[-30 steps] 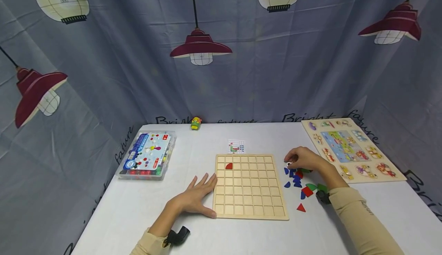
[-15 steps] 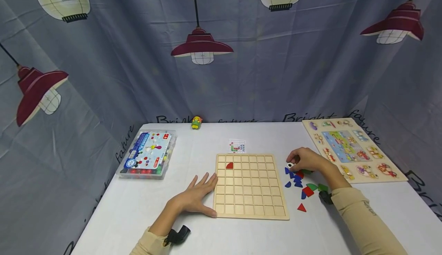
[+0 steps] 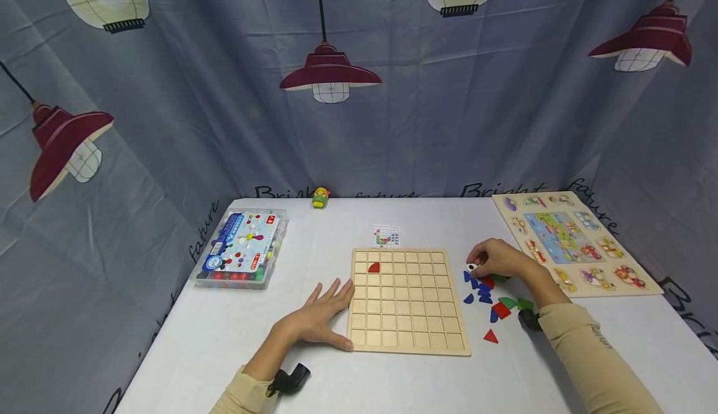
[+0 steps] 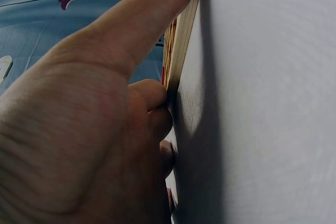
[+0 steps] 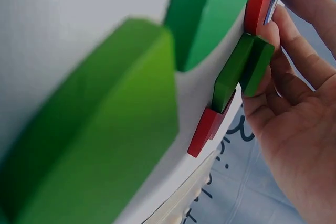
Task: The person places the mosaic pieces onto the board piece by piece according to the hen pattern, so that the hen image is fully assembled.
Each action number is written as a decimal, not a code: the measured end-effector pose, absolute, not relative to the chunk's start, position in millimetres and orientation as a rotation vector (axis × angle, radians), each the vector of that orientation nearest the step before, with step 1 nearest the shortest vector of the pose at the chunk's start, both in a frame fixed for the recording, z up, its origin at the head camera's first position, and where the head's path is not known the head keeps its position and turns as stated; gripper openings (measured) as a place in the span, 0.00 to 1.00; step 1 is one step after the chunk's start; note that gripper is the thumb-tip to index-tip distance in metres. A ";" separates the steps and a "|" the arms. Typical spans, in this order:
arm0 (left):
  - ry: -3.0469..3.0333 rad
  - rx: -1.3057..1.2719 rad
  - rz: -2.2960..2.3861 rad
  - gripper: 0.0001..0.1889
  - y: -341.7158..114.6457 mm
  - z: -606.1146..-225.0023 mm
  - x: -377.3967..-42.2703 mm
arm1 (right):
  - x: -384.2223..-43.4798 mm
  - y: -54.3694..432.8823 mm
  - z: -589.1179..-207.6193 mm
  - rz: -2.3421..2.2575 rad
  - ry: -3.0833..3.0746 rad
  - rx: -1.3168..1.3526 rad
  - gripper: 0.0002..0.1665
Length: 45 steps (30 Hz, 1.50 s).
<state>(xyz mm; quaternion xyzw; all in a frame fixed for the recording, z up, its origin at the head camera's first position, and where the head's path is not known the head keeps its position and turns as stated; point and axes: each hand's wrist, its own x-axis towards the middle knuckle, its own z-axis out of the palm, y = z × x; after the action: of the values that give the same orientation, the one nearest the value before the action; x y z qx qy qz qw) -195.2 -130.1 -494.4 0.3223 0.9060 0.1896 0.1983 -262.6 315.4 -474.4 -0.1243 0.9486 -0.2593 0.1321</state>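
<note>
My left hand lies spread at the left side of a wooden grid board, its fingertips and thumb touching the edge. In the left wrist view the thumb rests against the board's rim. One red quarter-round piece sits in a cell near the board's upper left. Right of the board, my right hand pinches a white round piece with a black dot between thumb and index finger. Beneath and beside it lie several blue pieces, red pieces and green pieces.
A small pattern card lies behind the board. On the left is a clear plastic case of coloured parts. A picture puzzle board occupies the back right, and a small toy figure stands at the back edge.
The head view has shifted slightly, moving the scene a little right and up. Both hands keep nearly the same places, the right one still at the white round piece.
</note>
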 end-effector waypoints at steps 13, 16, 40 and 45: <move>2.535 0.903 0.541 0.61 -130.1 -493.3 -195.3 | -262.0 302.9 -465.1 -0.786 2.781 -0.385 0.13; 2.532 0.900 0.547 0.61 -130.0 -492.5 -194.6 | -261.9 296.8 -463.6 -0.812 2.780 -0.412 0.12; 2.522 0.892 0.563 0.61 -129.7 -492.9 -192.7 | -261.0 227.4 -457.9 -0.881 2.746 -0.626 0.12; 2.526 0.894 0.568 0.61 -129.4 -491.6 -192.7 | -262.1 212.9 -458.3 -0.879 2.730 -0.672 0.12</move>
<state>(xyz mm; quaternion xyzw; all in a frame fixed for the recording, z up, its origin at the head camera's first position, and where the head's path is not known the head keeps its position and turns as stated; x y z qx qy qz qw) -192.7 -129.4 -491.6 0.3199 0.9035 0.2033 0.1999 -262.1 212.9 -458.3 -0.2269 0.9223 -0.2970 0.0980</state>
